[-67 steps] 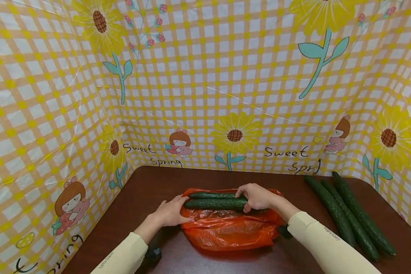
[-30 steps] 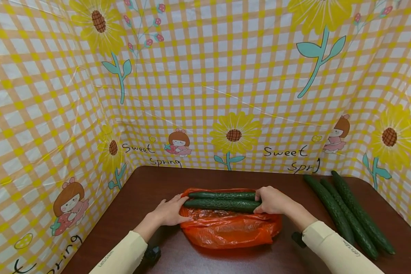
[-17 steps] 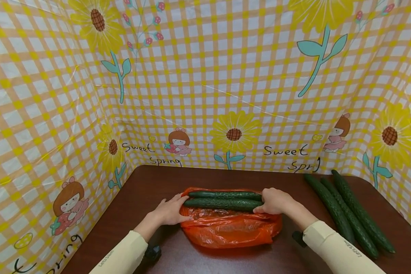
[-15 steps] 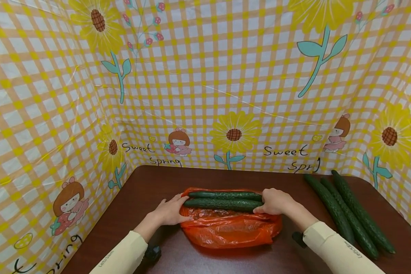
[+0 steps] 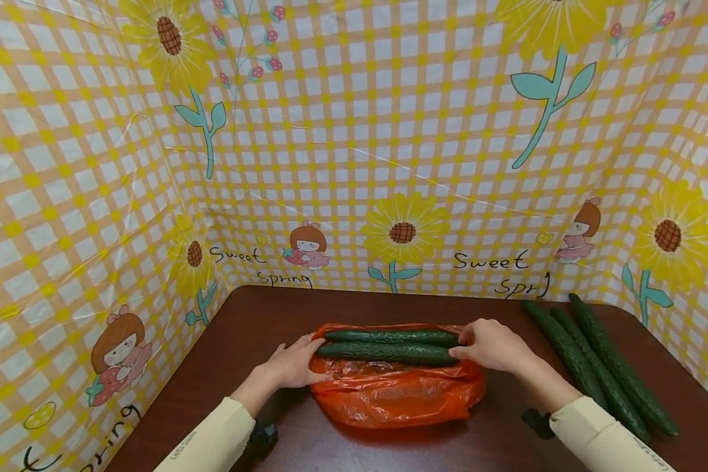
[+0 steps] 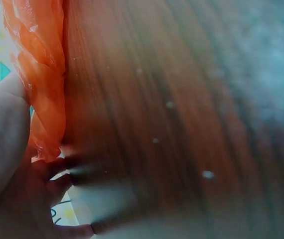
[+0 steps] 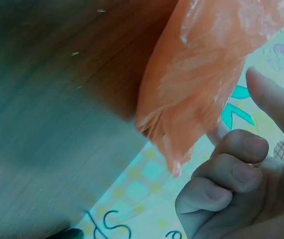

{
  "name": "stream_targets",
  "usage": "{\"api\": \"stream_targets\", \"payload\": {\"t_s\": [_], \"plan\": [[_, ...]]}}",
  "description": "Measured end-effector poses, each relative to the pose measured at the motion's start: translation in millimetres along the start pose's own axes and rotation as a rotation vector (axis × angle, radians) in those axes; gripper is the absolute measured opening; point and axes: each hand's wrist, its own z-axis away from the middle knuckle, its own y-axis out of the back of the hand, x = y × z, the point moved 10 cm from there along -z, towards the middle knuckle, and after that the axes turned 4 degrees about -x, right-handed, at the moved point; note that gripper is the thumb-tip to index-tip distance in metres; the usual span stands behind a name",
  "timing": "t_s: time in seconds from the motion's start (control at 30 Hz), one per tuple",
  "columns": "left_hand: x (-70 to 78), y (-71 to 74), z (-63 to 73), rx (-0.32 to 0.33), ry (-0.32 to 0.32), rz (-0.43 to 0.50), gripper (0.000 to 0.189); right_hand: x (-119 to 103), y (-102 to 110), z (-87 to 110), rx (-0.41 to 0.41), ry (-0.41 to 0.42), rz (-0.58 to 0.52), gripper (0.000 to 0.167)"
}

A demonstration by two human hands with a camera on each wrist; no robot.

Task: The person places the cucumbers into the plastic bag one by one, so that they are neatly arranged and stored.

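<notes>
Two long dark green cucumbers lie side by side, the rear one (image 5: 389, 336) and the front one (image 5: 383, 353), across the mouth of a crumpled red plastic bag (image 5: 395, 396). My left hand (image 5: 294, 364) holds the bag's left end, fingers at the far side and thumb at the near side; in the left wrist view the bag (image 6: 47, 99) runs past that palm. At the cucumbers' right ends is my right hand (image 5: 498, 344), thumb and index finger spread apart. The right wrist view shows its other fingers (image 7: 226, 179) curled with nothing in them, beside the bag (image 7: 197, 74).
Three more cucumbers (image 5: 602, 367) lie together at the right on the dark brown table (image 5: 271, 308). Checked sunflower-print sheeting (image 5: 342, 164) rises behind the table and at both sides. Black wrist cameras (image 5: 263, 434) hang below both wrists.
My right hand has slid rightward along the cucumbers from near their middle to their right ends, its thumb and index finger drawing back and baring more of them. The left hand has stayed put.
</notes>
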Motion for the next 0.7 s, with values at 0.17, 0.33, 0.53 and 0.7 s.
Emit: {"api": "stream_targets", "payload": {"t_s": [0.17,0.33,0.53,0.7], "plan": [[0.1,0.3,-0.5,-0.010,0.008,-0.011,0.086,17.0,10.6,13.9,0.044,-0.004,-0.067,0.049],[1.0,-4.1,3.2,-0.017,0.001,-0.033,0.085,33.5,14.6,31.6,0.067,-0.041,-0.127,0.050],[2.0,-5.9,4.7,-0.035,0.000,-0.058,0.086,51.9,17.8,53.3,0.094,-0.101,-0.184,0.060],[2.7,0.0,4.1,-0.027,0.002,-0.046,0.085,67.9,21.2,67.3,0.125,-0.133,-0.228,0.069]]}}
